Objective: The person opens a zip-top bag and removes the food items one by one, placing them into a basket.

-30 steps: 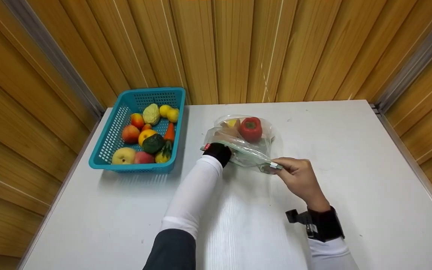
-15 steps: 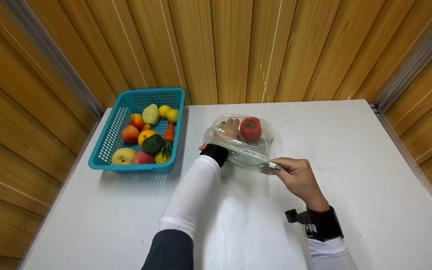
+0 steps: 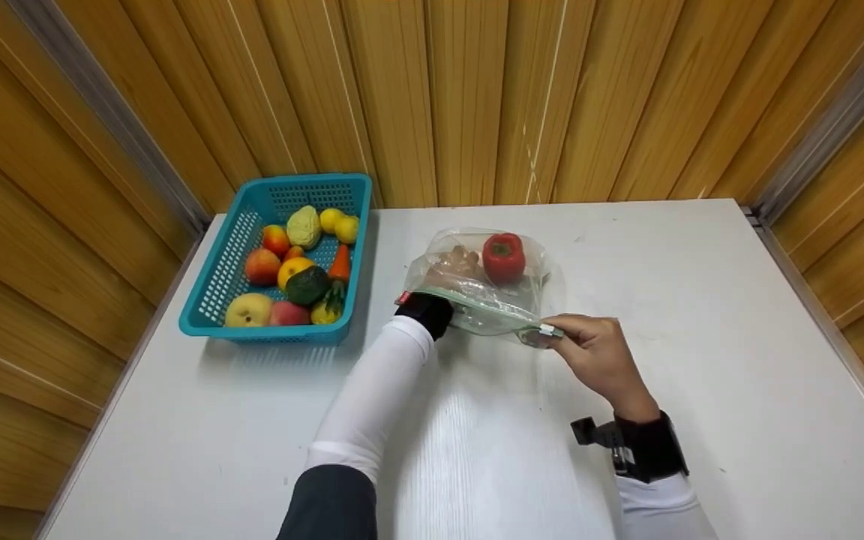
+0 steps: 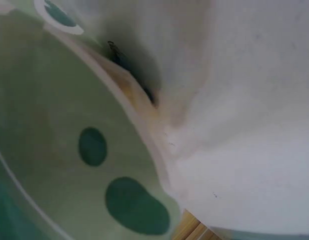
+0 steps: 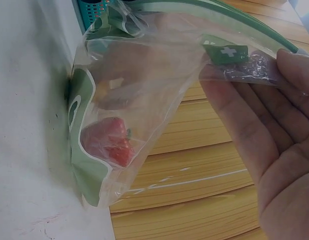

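Observation:
A clear zip bag (image 3: 492,300) with a green-edged mouth lies on the white table, a red bell pepper (image 3: 503,258) inside it. My left hand (image 3: 453,270) is inside the bag to the left of the pepper, its fingers relaxed and seen through the plastic. Its wrist is at the bag's mouth. My right hand (image 3: 598,356) pinches the right end of the mouth by the zip. In the right wrist view, the bell pepper (image 5: 109,141) shows through the film, and a small yellow patch appears near the left hand. The left wrist view shows mostly the bag's green printed side (image 4: 59,115).
At the left stands a teal basket (image 3: 196,309) of fruit and vegetables, including a carrot (image 3: 340,264), lemons (image 3: 346,229), a peach (image 3: 262,267) and an orange (image 3: 293,271). A wood-panelled wall (image 3: 462,105) rises behind the table (image 3: 702,315).
Inside the bag, my left hand's fingers have spread away from a yellow thing and then relaxed, and the wrist has drawn back slightly. My right hand keeps its pinch on the bag's edge.

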`<state>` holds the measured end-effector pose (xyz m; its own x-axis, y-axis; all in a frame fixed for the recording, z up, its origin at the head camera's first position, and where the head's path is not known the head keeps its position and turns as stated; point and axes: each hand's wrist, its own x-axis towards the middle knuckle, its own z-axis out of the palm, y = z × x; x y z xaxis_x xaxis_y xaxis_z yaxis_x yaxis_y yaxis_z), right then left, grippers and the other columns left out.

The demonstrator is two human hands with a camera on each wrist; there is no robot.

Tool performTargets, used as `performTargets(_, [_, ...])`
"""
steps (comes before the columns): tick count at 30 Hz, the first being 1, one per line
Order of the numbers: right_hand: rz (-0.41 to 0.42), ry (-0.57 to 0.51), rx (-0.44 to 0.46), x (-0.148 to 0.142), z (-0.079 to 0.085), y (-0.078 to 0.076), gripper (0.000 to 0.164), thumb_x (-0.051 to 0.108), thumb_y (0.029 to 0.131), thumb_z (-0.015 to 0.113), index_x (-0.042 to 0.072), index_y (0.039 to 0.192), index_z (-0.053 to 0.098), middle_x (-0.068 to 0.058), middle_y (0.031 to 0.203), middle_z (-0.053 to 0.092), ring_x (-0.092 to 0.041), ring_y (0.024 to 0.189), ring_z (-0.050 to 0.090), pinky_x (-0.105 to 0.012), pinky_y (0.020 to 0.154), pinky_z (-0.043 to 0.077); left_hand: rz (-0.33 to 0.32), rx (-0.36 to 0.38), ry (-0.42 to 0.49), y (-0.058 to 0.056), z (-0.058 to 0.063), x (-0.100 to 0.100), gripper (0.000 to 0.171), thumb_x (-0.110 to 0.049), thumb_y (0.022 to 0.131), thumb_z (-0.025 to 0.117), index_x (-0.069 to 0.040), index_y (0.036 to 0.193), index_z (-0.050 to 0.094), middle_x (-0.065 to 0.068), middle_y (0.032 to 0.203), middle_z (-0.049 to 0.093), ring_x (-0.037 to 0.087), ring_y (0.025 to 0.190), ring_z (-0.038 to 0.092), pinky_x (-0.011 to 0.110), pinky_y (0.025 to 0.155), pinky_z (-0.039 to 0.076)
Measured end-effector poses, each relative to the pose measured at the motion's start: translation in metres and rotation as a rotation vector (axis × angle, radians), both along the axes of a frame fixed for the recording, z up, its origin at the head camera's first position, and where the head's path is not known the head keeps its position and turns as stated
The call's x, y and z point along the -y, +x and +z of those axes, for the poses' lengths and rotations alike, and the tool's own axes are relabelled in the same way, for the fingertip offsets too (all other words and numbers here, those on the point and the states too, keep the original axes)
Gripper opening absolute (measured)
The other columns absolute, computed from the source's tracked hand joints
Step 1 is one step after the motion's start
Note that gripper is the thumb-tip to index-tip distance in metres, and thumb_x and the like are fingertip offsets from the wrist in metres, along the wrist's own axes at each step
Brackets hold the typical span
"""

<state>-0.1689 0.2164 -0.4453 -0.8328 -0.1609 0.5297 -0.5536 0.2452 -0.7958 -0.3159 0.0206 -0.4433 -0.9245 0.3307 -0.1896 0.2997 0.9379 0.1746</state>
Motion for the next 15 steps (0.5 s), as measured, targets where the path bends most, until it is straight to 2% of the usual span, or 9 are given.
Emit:
performTargets(4, [-0.003,-0.005,0.004,-0.002,-0.001,-0.001,0.018,-0.020,0.081,0.072,-0.009,0.094,0.078,-0.018,0.088,0.077,-0.002,0.078,0.071,-0.016,0.067,0.056,-0.080,0.030,0.030,0.002,0.001,0.004,0.059,-0.048,0.098,0.060,-0.013,0.145,0.059,0.010,0.149,0.054,0.030,0.142,0.045,0.053,0.110,0.047])
performTargets(6, [-0.007,-0.002,0.003,-0.003,-0.001,-0.001,0.018,-0.020,0.081,0.072,-0.009,0.094,0.078,-0.017,0.089,0.078,-0.002,0.078,0.072,-0.015,0.068,0.056,-0.113,0.021,0.046,0.005,0.002,0.007,0.056,-0.044,0.100,0.057,-0.012,0.146,0.058,0.011,0.148,0.054,0.031,0.140,0.047,0.050,0.110,0.047])
performTargets(12, [-0.016,0.009,0.001,-0.004,0.000,-0.001,0.019,-0.021,0.082,0.071,-0.009,0.095,0.078,-0.014,0.092,0.078,-0.002,0.079,0.071,-0.014,0.068,0.055,-0.138,-0.024,0.132,0.016,0.003,0.014,0.047,-0.038,0.100,0.056,-0.006,0.135,0.061,0.019,0.129,0.060,0.035,0.115,0.063,0.047,0.097,0.054])
performTargets(15, [-0.019,0.006,0.006,-0.004,0.000,0.000,0.020,-0.021,0.082,0.070,-0.009,0.096,0.078,-0.014,0.092,0.078,-0.002,0.079,0.071,-0.014,0.068,0.055,-0.184,-0.047,0.159,0.021,0.003,0.018,0.047,-0.036,0.099,0.059,-0.006,0.135,0.062,0.021,0.132,0.061,0.037,0.117,0.063,0.048,0.098,0.054])
